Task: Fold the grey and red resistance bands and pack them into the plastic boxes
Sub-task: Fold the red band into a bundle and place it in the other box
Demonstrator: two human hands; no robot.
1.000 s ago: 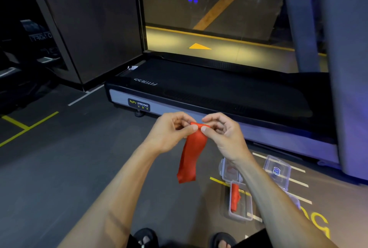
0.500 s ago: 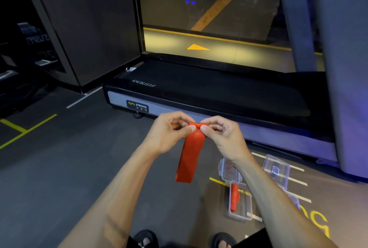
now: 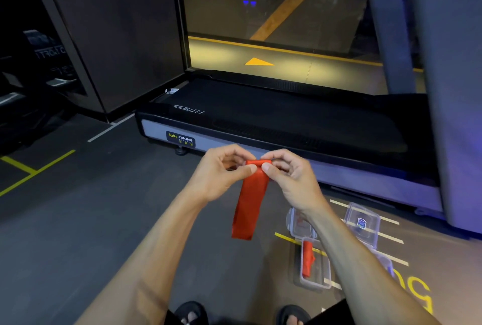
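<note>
Head view: red band hangs mid-frame, long axis near vertical, top edge rolled over, flat matte strip below. Left hand and right hand pinch its top corners. Lower right on floor: open plastic box holding another folded red band.

dim room | warm yellow glow beyond the glass, blue-violet at right | sharp centre | wide-angle bending at edges

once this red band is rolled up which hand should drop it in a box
Right, probably. Both hands, left hand and right hand, pinch the band, but the open boxes lie on the floor below the right forearm, so that side has the shorter reach.
</note>
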